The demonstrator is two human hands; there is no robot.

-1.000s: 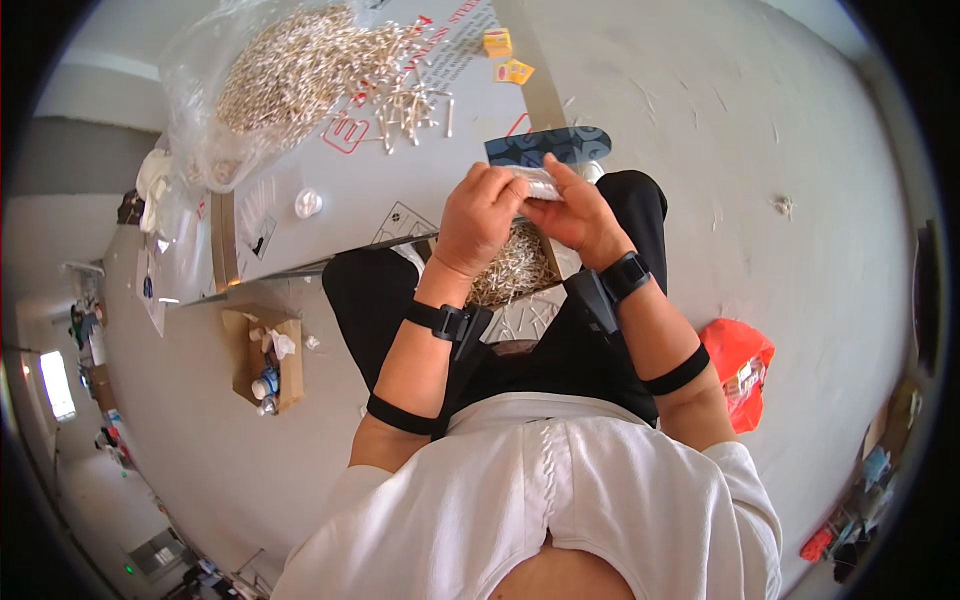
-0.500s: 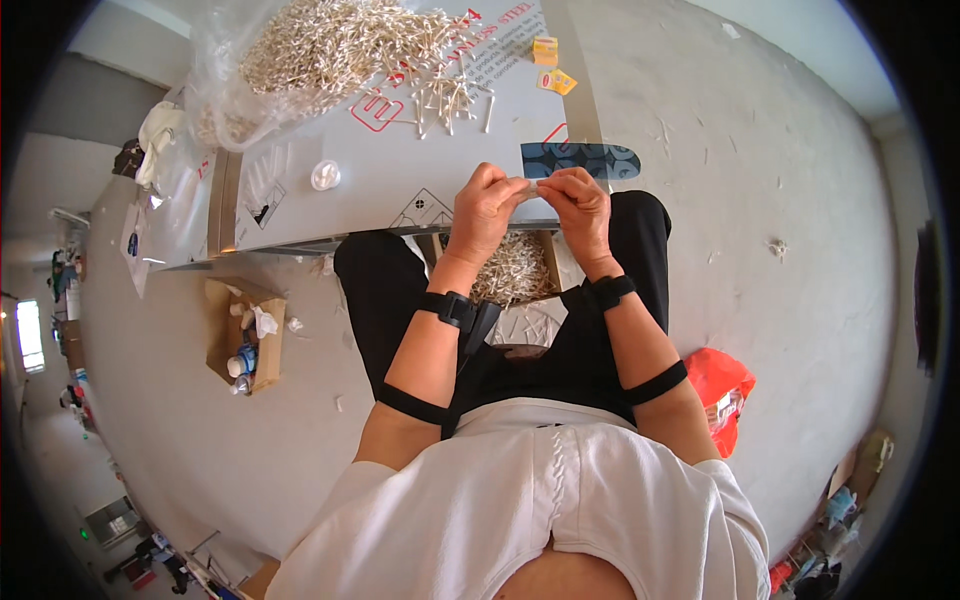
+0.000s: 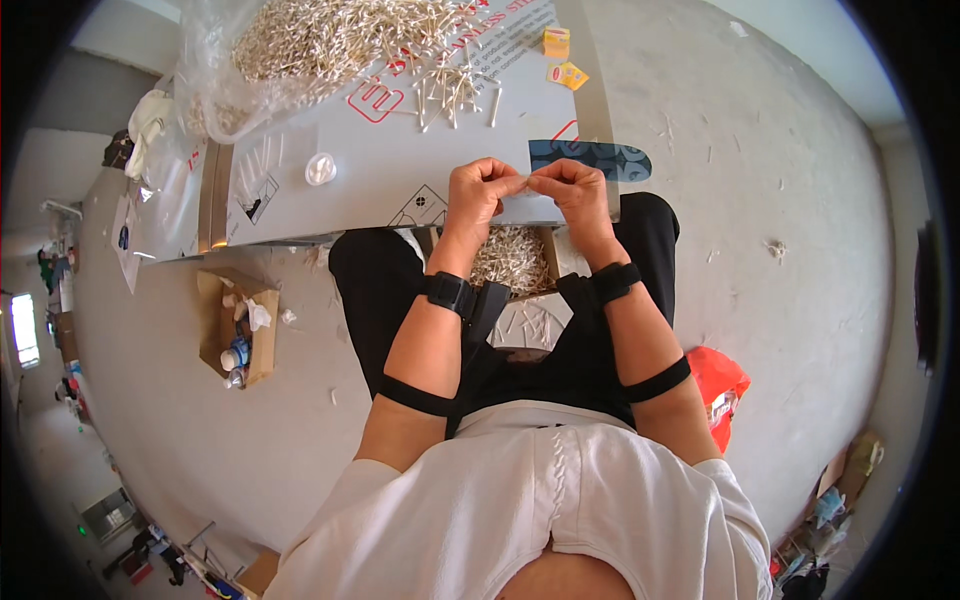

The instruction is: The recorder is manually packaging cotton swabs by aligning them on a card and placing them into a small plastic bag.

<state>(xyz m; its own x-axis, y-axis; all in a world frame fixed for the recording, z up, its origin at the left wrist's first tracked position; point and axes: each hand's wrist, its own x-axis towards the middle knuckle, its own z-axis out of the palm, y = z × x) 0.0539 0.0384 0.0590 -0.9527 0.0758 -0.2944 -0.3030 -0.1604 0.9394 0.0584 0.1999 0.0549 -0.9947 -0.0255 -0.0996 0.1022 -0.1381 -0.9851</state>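
Note:
Over the table's near edge, the fingertips of my left hand (image 3: 478, 195) and my right hand (image 3: 577, 195) meet in a pinch. Something small, pale and see-through shows between them, too small to name. Below my wrists, a cardboard box (image 3: 551, 262) between my knees holds a pile of cotton swabs (image 3: 511, 262). On the table (image 3: 400, 180), a large heap of cotton swabs (image 3: 330, 40) spills out of a clear plastic bag (image 3: 205, 85). A small round clear container (image 3: 320, 169) with white contents stands left of my hands.
Yellow packets (image 3: 568, 75) lie at the table's far right, with a dark patterned strip (image 3: 590, 160) overhanging its right edge. An open carton (image 3: 262, 340) of bottles and scraps stands on the floor to the left. A red bag (image 3: 716, 385) lies by my right elbow.
My two hands have drawn closer, so their fingertips now meet; the see-through piece shows less between them. The whole view has shifted slightly.

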